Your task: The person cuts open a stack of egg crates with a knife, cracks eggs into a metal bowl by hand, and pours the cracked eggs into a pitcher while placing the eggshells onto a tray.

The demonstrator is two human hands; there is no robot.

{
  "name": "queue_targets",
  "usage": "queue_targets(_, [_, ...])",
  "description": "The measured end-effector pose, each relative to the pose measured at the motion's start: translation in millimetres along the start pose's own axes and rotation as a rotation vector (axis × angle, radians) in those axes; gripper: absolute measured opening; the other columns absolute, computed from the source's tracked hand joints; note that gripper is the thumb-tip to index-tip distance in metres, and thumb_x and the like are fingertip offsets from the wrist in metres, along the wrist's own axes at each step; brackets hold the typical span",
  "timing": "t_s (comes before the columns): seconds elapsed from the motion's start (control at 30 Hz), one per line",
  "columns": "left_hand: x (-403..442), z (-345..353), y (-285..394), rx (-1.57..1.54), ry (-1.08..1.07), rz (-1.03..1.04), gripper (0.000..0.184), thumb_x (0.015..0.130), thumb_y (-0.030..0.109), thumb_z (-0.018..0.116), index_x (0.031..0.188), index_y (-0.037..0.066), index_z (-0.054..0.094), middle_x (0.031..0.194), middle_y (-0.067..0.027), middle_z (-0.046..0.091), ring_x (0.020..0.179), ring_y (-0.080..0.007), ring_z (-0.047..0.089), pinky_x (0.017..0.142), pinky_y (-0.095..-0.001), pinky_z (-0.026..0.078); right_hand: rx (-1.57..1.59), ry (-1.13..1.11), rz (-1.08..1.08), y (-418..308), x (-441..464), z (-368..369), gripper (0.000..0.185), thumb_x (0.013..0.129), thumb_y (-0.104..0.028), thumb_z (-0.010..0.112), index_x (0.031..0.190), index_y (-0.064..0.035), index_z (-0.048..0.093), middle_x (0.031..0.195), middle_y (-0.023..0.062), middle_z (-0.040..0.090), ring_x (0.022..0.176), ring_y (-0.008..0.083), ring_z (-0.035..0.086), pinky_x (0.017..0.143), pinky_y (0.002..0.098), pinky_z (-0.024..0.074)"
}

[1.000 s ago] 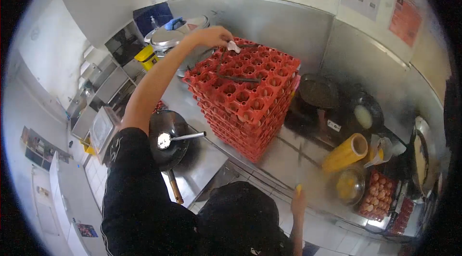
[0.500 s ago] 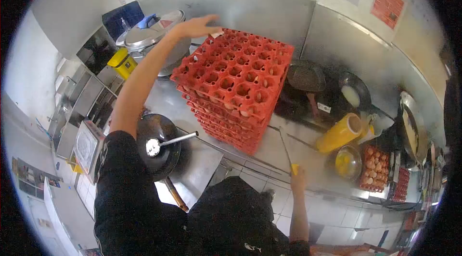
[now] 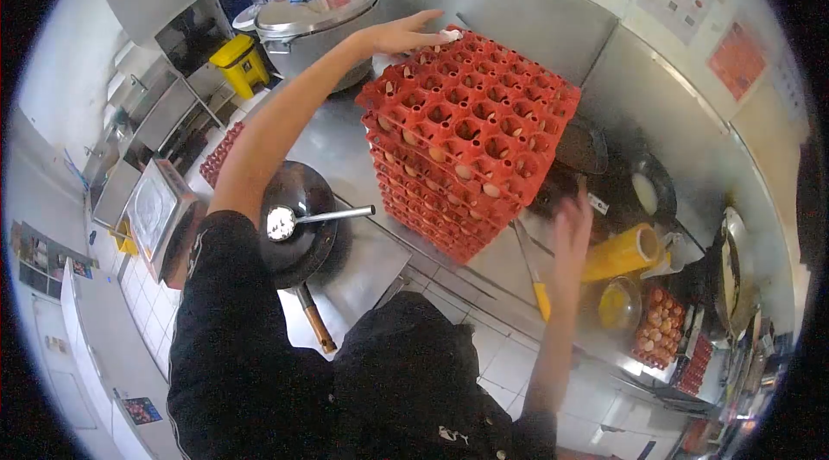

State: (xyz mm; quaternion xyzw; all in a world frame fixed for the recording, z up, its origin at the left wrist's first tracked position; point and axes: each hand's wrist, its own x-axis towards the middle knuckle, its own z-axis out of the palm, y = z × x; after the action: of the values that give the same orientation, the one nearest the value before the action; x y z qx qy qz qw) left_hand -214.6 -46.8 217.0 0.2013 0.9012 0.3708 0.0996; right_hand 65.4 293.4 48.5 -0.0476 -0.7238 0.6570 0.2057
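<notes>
A tall stack of red egg trays (image 3: 466, 119) stands on the steel counter, with eggs showing between the layers. My left hand (image 3: 404, 34) reaches over the stack's far left corner, fingers stretched out. A small white piece (image 3: 451, 35) shows by its fingertips; I cannot tell whether the hand touches it. My right hand (image 3: 572, 227), blurred by motion, is raised by the stack's near right side with its fingers apart. Below it, partly behind my forearm, a long metal tool with a yellow handle (image 3: 541, 298) lies on the counter.
On the left are a wok (image 3: 304, 257) with a ladle (image 3: 332, 215) resting in it, and a lidded pot (image 3: 324, 15). To the right are a yellow cylinder (image 3: 622, 253), a bowl of yellow liquid (image 3: 618, 304), an egg tray (image 3: 660, 328) and several pans.
My right hand has let go of the yellow handle and moved up toward the stack. My left hand stays over the far left corner. The view has shifted.
</notes>
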Motion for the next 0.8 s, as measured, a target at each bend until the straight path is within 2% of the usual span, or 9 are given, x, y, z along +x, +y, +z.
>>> queue_targets(0.1, [25.1,16.4,-18.3,-0.038,0.046,0.265,0.079,0.091,0.062,0.057,0.150,0.013,0.040,0.146,-0.0170,0.048,0.122,-0.0307,0.056,0.100,-0.0413,0.046,0.342,0.011,-0.087,-61.8,33.6,54.0,0.063,0.101,-0.021,0.057,0.153,-0.0076,0.026,0.154,0.0187,0.033,0.141,0.0261,0.035,0.117,0.0385,0.0261])
queue_targets(0.2, [36.0,27.2,-17.2,0.067,0.120,0.232,0.074,0.090,0.061,0.058,0.144,0.011,0.049,0.140,-0.0177,0.055,0.126,-0.0304,0.055,0.106,-0.0371,0.040,0.362,-0.060,-0.089,-82.5,47.3,92.5,0.064,0.101,-0.022,0.057,0.153,-0.0053,0.024,0.157,0.0163,0.027,0.144,0.0239,0.029,0.118,0.0372,0.0234])
queue_targets(0.23, [36.5,30.4,-16.6,0.139,0.165,0.265,0.069,0.089,0.060,0.061,0.137,0.010,0.058,0.133,-0.0185,0.060,0.124,-0.0321,0.056,0.105,-0.0385,0.042,0.270,-0.042,-0.142,-76.0,52.4,99.3,0.065,0.100,-0.022,0.058,0.152,-0.0031,0.024,0.157,0.0142,0.028,0.143,0.0226,0.030,0.117,0.0364,0.0242])
queue_targets(0.47, [55.0,14.0,-13.5,0.353,0.204,0.326,0.063,0.089,0.057,0.061,0.134,0.012,0.060,0.132,-0.0183,0.062,0.121,-0.0338,0.058,0.102,-0.0426,0.045,0.459,-0.067,-0.183,-140.9,48.3,118.3,0.065,0.100,-0.020,0.058,0.152,-0.0022,0.024,0.154,0.0147,0.030,0.140,0.0219,0.034,0.116,0.0368,0.0270])
queue_targets(0.6, [65.6,-31.4,18.5,0.507,0.248,0.333,0.065,0.089,0.056,0.059,0.135,0.011,0.057,0.129,-0.0182,0.063,0.116,-0.0337,0.061,0.101,-0.0434,0.046,0.406,-0.020,-0.252,-172.3,68.7,121.7,0.070,0.100,-0.027,0.059,0.152,0.0006,0.022,0.153,0.0151,0.031,0.139,0.0229,0.035,0.115,0.0360,0.0287])
queue_targets(0.63, [66.4,-47.4,28.6,0.439,0.169,0.299,0.056,0.092,0.045,0.061,0.137,0.012,0.056,0.127,-0.0176,0.063,0.117,-0.0320,0.059,0.101,-0.0432,0.045,0.401,-0.008,-0.257,-181.6,72.7,123.3,0.073,0.099,-0.030,0.060,0.152,0.0010,0.021,0.152,0.0148,0.033,0.138,0.0232,0.037,0.115,0.0362,0.0297])
queue_targets(0.73, [92.6,-103.8,15.2,0.585,0.253,0.302,0.074,0.088,0.061,0.056,0.138,0.007,0.055,0.136,-0.0248,0.056,0.129,-0.0398,0.051,0.110,-0.0447,0.040,0.545,-0.128,-0.286,-209.6,70.0,130.0,0.073,0.099,-0.030,0.059,0.152,0.0013,0.021,0.152,0.0147,0.033,0.137,0.0234,0.038,0.115,0.0374,0.0308])
queue_targets(0.77, [69.4,-116.8,22.6,0.611,0.293,0.334,0.076,0.087,0.063,0.057,0.137,0.006,0.056,0.136,-0.0248,0.056,0.128,-0.0396,0.052,0.110,-0.0447,0.040,0.541,-0.104,-0.280,-214.9,67.8,135.2,0.059,0.099,-0.031,0.057,0.147,-0.0054,0.034,0.143,0.0092,0.047,0.131,0.0223,0.048,0.108,0.0415,0.0412])
queue_targets(0.8, [32.8,-131.4,35.9,0.640,0.332,0.355,0.078,0.086,0.064,0.057,0.136,0.004,0.056,0.135,-0.0248,0.056,0.127,-0.0395,0.053,0.109,-0.0448,0.040,0.498,-0.106,-0.315,-218.4,64.5,138.6,0.059,0.100,-0.031,0.056,0.148,-0.0062,0.033,0.143,0.0093,0.047,0.131,0.0231,0.047,0.109,0.0423,0.0406])
